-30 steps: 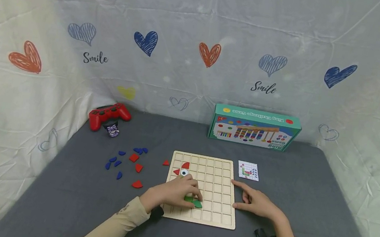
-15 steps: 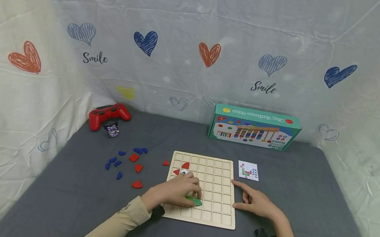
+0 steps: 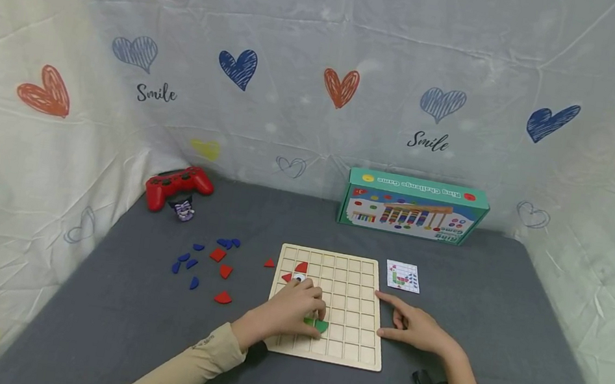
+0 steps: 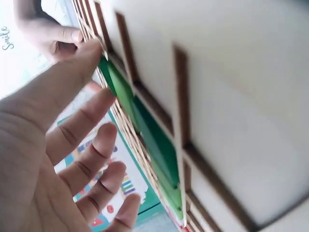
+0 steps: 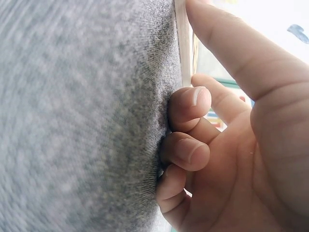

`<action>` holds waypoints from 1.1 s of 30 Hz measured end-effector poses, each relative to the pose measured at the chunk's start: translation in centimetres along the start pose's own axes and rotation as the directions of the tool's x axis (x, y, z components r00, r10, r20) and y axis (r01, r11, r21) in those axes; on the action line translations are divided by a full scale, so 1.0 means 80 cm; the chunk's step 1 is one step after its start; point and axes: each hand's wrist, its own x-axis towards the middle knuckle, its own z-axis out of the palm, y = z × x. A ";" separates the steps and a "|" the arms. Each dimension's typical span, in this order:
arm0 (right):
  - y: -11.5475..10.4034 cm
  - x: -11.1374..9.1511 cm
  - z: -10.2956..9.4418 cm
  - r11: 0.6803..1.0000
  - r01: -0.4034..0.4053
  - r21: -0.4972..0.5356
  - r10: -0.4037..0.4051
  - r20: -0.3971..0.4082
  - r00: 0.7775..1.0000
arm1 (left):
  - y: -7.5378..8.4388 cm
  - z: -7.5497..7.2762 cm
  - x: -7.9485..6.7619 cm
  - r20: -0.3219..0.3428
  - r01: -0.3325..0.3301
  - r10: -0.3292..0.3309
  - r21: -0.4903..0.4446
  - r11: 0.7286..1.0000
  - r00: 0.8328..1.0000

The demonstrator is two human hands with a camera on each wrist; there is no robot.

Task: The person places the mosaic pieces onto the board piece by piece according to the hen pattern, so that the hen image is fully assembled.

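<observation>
A pale wooden grid board [image 3: 344,351] lies on the table. My left hand [image 3: 291,311] is over its left half, thumb and index finger pinching a dark green quarter-circle tile [image 3: 322,327] at a cell. In the left wrist view, light green [image 4: 121,92] and dark green tiles [image 4: 154,137] sit in a row beyond it, and the other fingers are spread. My right hand [image 3: 415,327] touches the board's right edge with straight index finger and thumb; its other fingers are curled against the cloth. Red tiles [image 3: 301,266] and a partly covered eye tile [image 3: 301,277] sit in upper-left cells.
Left of the board lie loose red tiles [image 3: 226,271] and several blue half-round tiles [image 3: 192,264]. A pattern card [image 3: 403,276] lies by the upper right corner. Farther back are a red game controller [image 3: 178,186], a small purple figure [image 3: 184,209] and a green game box [image 3: 414,208].
My left thumb and index finger have shifted slightly, and the dark green tile has turned, now sitting squarer to the grid. The right hand stays at the board's edge.
</observation>
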 end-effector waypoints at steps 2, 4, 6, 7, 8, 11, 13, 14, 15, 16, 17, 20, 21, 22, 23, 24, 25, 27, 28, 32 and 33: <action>0.000 0.000 0.000 1.000 -0.004 0.001 0.004 0.000 1.000 | 0.001 0.001 -0.001 0.003 0.010 -0.010 0.009 1.000 1.000; 0.000 0.000 0.000 1.000 -0.005 0.003 0.005 0.002 1.000 | 0.002 0.002 -0.001 0.002 0.021 -0.021 0.007 1.000 1.000; 0.000 0.001 0.000 1.000 -0.004 0.001 0.004 0.002 1.000 | 0.002 0.002 -0.002 -0.003 0.033 -0.033 -0.003 0.999 0.999; 0.001 0.001 0.000 1.000 -0.004 0.001 0.004 0.002 1.000 | 0.003 0.002 -0.003 -0.006 0.038 -0.038 -0.010 0.999 0.999; 0.001 0.001 0.000 1.000 -0.004 -0.001 0.004 0.001 1.000 | 0.003 0.002 -0.003 -0.010 0.042 -0.042 -0.016 0.999 0.999; 0.002 0.001 0.000 1.000 -0.007 -0.003 0.007 0.001 1.000 | 0.004 0.002 -0.005 -0.022 0.049 -0.050 -0.032 0.998 0.999; 0.003 0.001 0.001 1.000 -0.008 -0.003 0.008 0.002 1.000 | 0.003 0.003 -0.007 -0.031 0.050 -0.051 -0.034 0.998 0.998; 0.003 0.001 0.001 1.000 -0.009 -0.001 0.009 0.003 1.000 | 0.003 0.004 -0.008 -0.036 0.050 -0.051 -0.034 0.998 0.998; 0.003 0.001 0.001 1.000 -0.008 0.000 0.008 0.003 1.000 | 0.003 0.004 -0.009 -0.039 0.052 -0.053 -0.033 0.998 0.998; 0.003 0.001 0.001 1.000 -0.007 0.003 0.007 0.004 1.000 | 0.002 0.005 -0.010 -0.041 0.055 -0.056 -0.032 0.998 0.998; 0.003 0.000 0.001 1.000 -0.006 0.004 0.006 0.004 1.000 | 0.002 0.005 -0.011 -0.044 0.057 -0.058 -0.031 0.998 0.997; 0.003 0.000 0.001 1.000 -0.004 0.009 0.004 0.003 1.000 | 0.002 0.004 -0.014 -0.047 0.073 -0.075 -0.040 0.997 0.996; 0.003 0.000 0.001 1.000 -0.003 0.007 0.003 0.002 1.000 | 0.001 0.003 -0.015 -0.047 0.077 -0.079 -0.043 0.996 0.996; 0.003 0.000 0.001 1.000 -0.004 0.008 0.004 0.003 1.000 | 0.000 0.002 -0.016 -0.048 0.083 -0.085 -0.043 0.996 0.995; 0.003 0.000 0.002 1.000 -0.005 0.007 0.005 0.002 1.000 | 0.000 0.001 -0.018 -0.049 0.087 -0.089 -0.043 0.995 0.995; 0.003 0.000 0.002 1.000 -0.005 0.007 0.005 0.002 1.000 | -0.001 0.001 -0.019 -0.049 0.093 -0.095 -0.044 0.995 0.994; 0.003 0.000 0.002 1.000 -0.005 0.006 0.005 0.002 1.000 | -0.003 0.000 -0.021 -0.051 0.098 -0.100 -0.040 0.994 0.994; 0.002 0.000 0.002 1.000 -0.004 0.004 0.004 0.001 1.000 | -0.006 0.000 -0.023 -0.055 0.106 -0.107 -0.027 0.994 0.993; 0.002 -0.001 0.002 1.000 -0.004 0.006 0.004 0.001 1.000 | -0.008 -0.001 -0.025 -0.057 0.113 -0.114 -0.023 0.993 0.992; 0.001 0.000 0.001 1.000 0.002 0.005 -0.002 -0.004 1.000 | -0.016 -0.003 -0.033 -0.078 0.143 -0.144 -0.021 0.990 0.986; 0.001 0.000 0.001 1.000 0.003 0.004 -0.003 -0.005 1.000 | -0.018 -0.004 -0.035 -0.088 0.149 -0.150 -0.017 0.989 0.985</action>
